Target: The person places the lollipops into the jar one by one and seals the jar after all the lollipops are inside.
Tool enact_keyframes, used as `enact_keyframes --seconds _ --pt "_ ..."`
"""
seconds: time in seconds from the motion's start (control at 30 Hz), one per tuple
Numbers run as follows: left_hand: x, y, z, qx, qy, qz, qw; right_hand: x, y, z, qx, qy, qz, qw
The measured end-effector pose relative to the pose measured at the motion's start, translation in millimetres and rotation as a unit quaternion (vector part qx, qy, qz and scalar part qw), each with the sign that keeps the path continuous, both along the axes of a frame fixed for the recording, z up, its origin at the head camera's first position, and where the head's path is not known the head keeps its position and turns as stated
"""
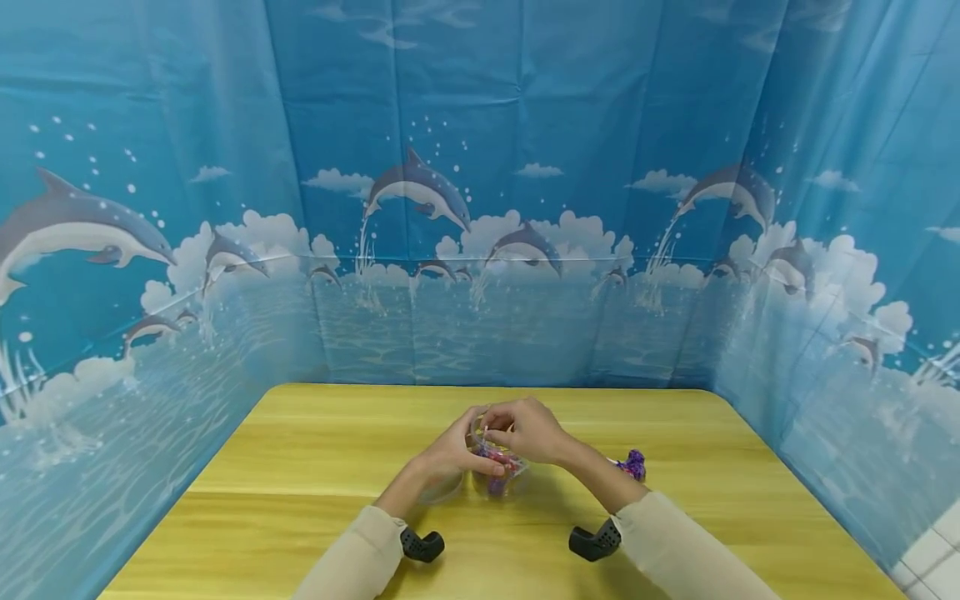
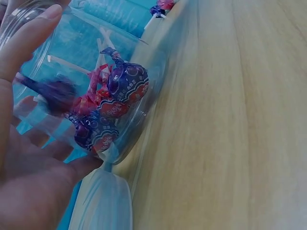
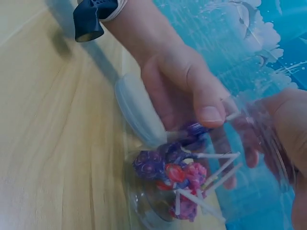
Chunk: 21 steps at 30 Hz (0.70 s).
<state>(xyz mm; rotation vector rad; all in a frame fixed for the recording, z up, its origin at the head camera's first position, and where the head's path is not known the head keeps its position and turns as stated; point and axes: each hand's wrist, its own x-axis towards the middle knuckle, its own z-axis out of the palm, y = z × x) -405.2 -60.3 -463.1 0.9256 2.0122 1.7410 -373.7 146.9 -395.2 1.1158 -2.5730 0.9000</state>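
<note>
The clear jar [image 2: 127,45] is near the middle of the wood-grain bench [image 1: 285,467], between the person's two hands. From the head view, the left hand [image 1: 457,446] is at the jar's 10 o'clock side; its grip is curled round the wall, spread as wide as the jar, with the thumb on the near side. The right hand [image 1: 528,429] is at 1 o'clock, just over the mouth, its grip nearly closed, thumb and finger pinching a thin white stick [image 1: 486,433]. In the left wrist view a blurred purple lollipop [image 2: 55,93] sits at 9 o'clock of the wrapped lollipops [image 2: 127,81] bunched in the jar. Whether the jar's base touches the bench I cannot tell.

A clear round lid [image 3: 139,112] lies at the jar's 8 o'clock, just beside it. Loose lollipops [image 1: 633,464], purple and pink, lie at 3 o'clock, past the right forearm. Both arms wear pale sleeves [image 1: 352,550] and black wrist mounts [image 1: 423,546]. A blue dolphin curtain [image 1: 577,100] hangs at 12 o'clock, behind the bench
</note>
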Motion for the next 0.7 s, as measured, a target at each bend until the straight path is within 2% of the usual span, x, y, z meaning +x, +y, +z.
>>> enact_keyframes --seconds 0.2,0.4,0.53,0.7 --pt "1.2 -1.2 -1.0 0.007 0.007 -0.004 0.9999 2.9 -1 -2.2 -0.008 -0.006 -0.02 0.9998" --pt "0.1 0.0 0.8 0.024 0.01 -0.02 0.9995 1.3 4 -0.1 -0.043 -0.017 0.0 0.999" --pt "0.4 -0.9 1.0 0.008 0.017 -0.004 0.9998 -0.4 11 0.1 -0.085 -0.039 0.01 0.9956" --pt "1.4 -2.3 -0.5 -0.005 0.025 0.004 0.9997 3.1 20 2.1 -0.122 -0.059 -0.009 0.9908"
